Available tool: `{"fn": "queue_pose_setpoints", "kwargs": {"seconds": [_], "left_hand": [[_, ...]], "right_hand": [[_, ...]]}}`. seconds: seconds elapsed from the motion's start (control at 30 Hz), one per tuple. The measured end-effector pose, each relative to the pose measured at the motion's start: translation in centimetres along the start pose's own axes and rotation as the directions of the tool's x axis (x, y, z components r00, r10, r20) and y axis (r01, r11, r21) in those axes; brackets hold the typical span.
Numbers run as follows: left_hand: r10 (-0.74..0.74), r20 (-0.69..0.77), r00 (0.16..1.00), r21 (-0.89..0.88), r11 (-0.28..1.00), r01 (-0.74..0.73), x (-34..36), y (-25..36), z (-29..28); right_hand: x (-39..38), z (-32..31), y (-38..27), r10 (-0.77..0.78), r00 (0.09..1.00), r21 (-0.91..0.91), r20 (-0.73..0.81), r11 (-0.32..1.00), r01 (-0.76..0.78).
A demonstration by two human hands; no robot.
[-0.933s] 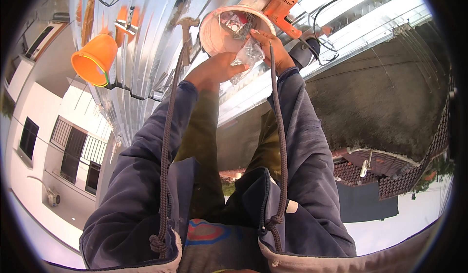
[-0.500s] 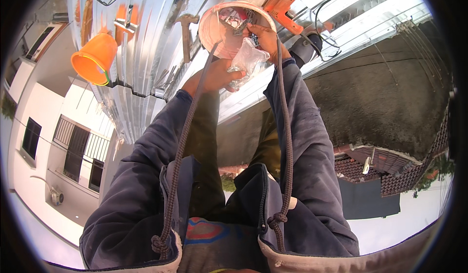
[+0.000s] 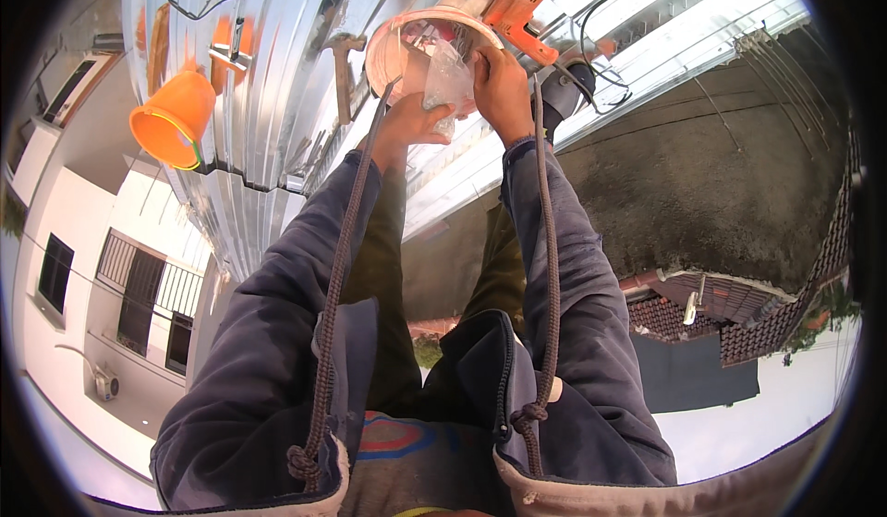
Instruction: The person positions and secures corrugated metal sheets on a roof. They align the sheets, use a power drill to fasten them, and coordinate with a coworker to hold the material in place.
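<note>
A clear plastic bag [image 3: 450, 75] is in my left hand [image 3: 413, 121], whose fingers close round its lower part. The bag stands over the mouth of a pale pinkish bucket [image 3: 381, 55], its upper end spread inside the rim. My right hand [image 3: 504, 92] is closed at the bucket's right edge, beside the bag. Its fingertips are hidden, so I cannot make out what they grip. Part of the bucket's contents shows behind the bag, with something red among it.
An orange power drill [image 3: 519, 13] lies right of the bucket, near a black cable [image 3: 584, 32]. Left of it lies a hammer [image 3: 345, 75]; an orange bucket [image 3: 173, 120] rests further left. Corrugated metal sheets [image 3: 268, 73] lie beneath, ending above a drop beside a rough wall [image 3: 702, 175].
My right hand has drawn back from inside the bucket to its right edge. The bag has risen and moved left over the bucket's mouth, with my left hand still on it.
</note>
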State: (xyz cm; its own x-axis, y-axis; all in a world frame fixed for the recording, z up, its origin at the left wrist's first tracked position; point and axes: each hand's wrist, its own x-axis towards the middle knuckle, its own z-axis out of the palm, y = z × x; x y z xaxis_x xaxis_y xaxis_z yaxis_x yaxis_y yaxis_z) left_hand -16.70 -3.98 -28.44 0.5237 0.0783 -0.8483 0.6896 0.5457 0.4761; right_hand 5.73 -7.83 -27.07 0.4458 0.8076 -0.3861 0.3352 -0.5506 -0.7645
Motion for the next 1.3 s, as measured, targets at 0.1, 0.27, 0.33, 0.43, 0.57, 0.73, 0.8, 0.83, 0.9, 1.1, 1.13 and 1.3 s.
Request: {"fn": "queue_pose_setpoints", "kwargs": {"seconds": [0.1, 0.27, 0.33, 0.43, 0.57, 0.73, 0.8, 0.83, 0.9, 1.1, 1.13, 1.3], "left_hand": [[-0.419, -0.187, 0.888, -0.419, 0.852, 0.314, -1.6, 7.5, 3.0], [-0.304, -0.093, 0.948, -0.835, 0.542, 0.092, -1.6, 8.3, 3.1], [-0.165, -0.05, 0.985, -0.928, 0.371, 0.015, -0.9, 8.4, 3.1], [-0.206, -0.092, 0.974, -0.955, 0.294, -0.028, -0.3, 10.9, 3.5], [-0.295, -0.221, 0.929, -0.898, 0.434, -0.076, 0.1, 9.6, 1.5], [-0.245, -0.234, 0.941, -0.728, 0.685, -0.003, -1.1, 9.7, -2.2], [-0.286, -0.317, 0.904, -0.596, 0.801, 0.044, -1.7, 8.2, -3.7], [-0.304, -0.333, 0.893, -0.558, 0.826, 0.073, -1.9, 7.5, -4.6], [-0.345, -0.365, 0.865, -0.531, 0.84, 0.111, -2.2, 6.2, -5.4], [-0.282, 0.239, 0.929, -0.729, 0.579, 0.364, -1.1, 6.1, -3.9], [-0.339, 0.16, 0.927, -0.73, 0.592, 0.342, -1.6, 5.9, -3.7], [-0.358, -0.044, 0.933, -0.796, 0.577, 0.184, -5.6, 5.2, -4.9]], "right_hand": [[-1.0, -0.2, 0.2, 0.244, 0.97, 0.185, -0.014, 0.954, -0.238], [-3.3, -0.6, -6.3, 0.522, 0.812, 0.538, 0.263, 0.619, -0.572], [-5.7, 1.1, -6.0, 0.148, 0.987, 0.376, 0.06, 0.913, -0.159], [-7.4, 1.1, -8.3, -0.08, 0.997, 0.122, 0.001, 0.989, 0.079], [-7.1, -1.3, -8.4, -0.32, 0.947, 0.003, 0.038, 0.947, 0.32], [-2.6, -3.0, -3.0, -0.055, 0.96, 0.354, -0.276, 0.922, 0.154], [1.0, -2.8, 2.2, 0.032, 0.929, 0.073, -0.369, 0.997, -0.005], [2.6, -2.4, 6.0, 0.073, 0.93, -0.11, -0.361, 0.987, -0.12], [4.9, -1.4, 10.0, 0.209, 0.947, -0.321, -0.243, 0.904, -0.282], [8.8, 0.5, 12.5, 0.53, 0.843, -0.181, 0.095, 0.842, -0.509], [8.4, 0.4, 11.9, 0.536, 0.836, -0.166, 0.119, 0.841, -0.515], [4.9, -3.9, 8.5, 0.51, 0.83, -0.016, 0.226, 0.854, -0.521]]}}
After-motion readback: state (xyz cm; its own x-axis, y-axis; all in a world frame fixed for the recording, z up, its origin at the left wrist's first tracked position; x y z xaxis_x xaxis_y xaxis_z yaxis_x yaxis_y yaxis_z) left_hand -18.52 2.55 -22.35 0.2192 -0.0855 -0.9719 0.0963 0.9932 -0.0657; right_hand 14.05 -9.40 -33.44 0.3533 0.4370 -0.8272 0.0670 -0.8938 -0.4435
